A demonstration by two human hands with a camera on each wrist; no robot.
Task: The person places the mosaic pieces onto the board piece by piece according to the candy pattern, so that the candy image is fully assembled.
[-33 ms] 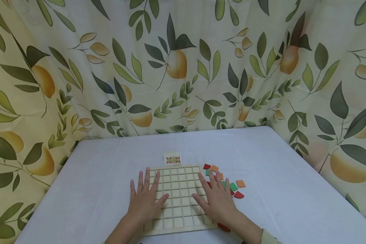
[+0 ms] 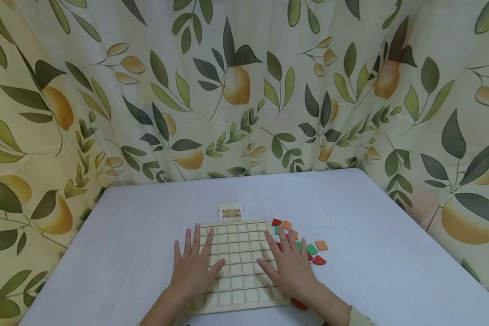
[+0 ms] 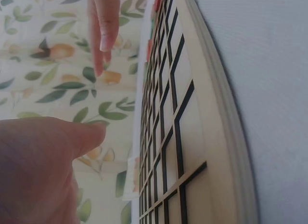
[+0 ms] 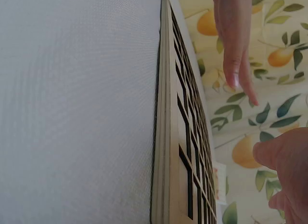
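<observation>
A pale wooden grid board (image 2: 237,269) lies flat on the table, its square cells bare. My left hand (image 2: 194,267) hovers over the board's left side with fingers spread and straight, holding nothing. Above the right side is my right hand (image 2: 292,267), its fingers likewise spread; it partly hides a scatter of flat pieces. Among these are an orange square (image 2: 321,245), a green piece (image 2: 312,249) and a red quarter-round piece (image 2: 319,260). In the left wrist view a gap separates the left thumb (image 3: 89,137) from the board (image 3: 219,137).
Behind the board stands or lies a small card (image 2: 230,212) printed with a red, orange and green pattern on a grid. A red piece (image 2: 299,304) shows by the board's near right corner. White cloth covers the table (image 2: 126,253); a leaf-and-fruit curtain (image 2: 244,90) hangs around it.
</observation>
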